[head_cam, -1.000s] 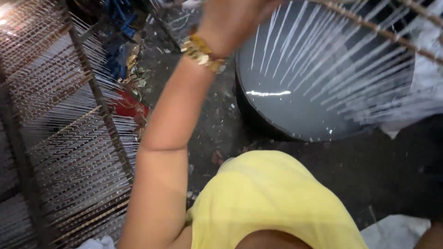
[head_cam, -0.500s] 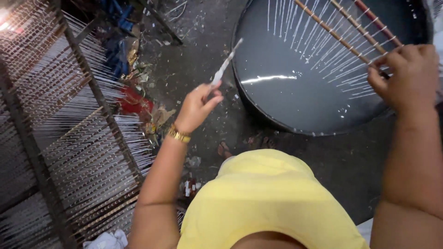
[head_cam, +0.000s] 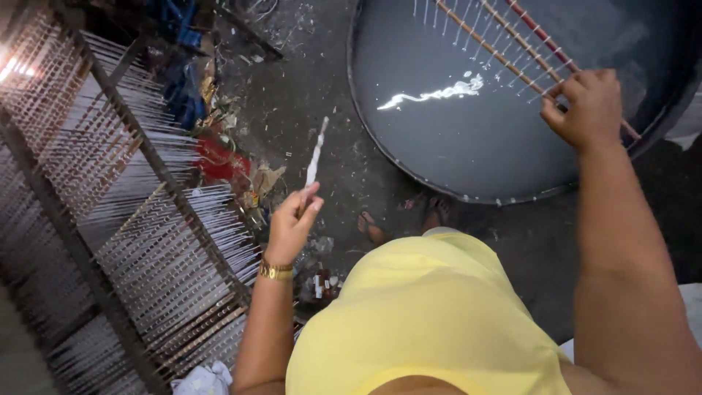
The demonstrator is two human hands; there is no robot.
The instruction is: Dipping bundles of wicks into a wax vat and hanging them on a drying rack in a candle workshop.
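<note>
Pinching white-coated stick point(head_cam: 315, 157) in left hand point(head_cam: 291, 228); right hand point(head_cam: 585, 110) gripping rods point(head_cam: 504, 51).

A loose yellow garment point(head_cam: 431, 314) covers the torso, both arms are bare, and a gold bangle point(head_cam: 276, 271) circles the wrist just below the left grip point(head_cam: 292, 223).

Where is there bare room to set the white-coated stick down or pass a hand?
The left hand holds the white-coated stick. Bare floor lies between the rack and the round vat. The vat's lower left surface is open. It is crowded under the right hand, on the rods, and by the litter.
</note>
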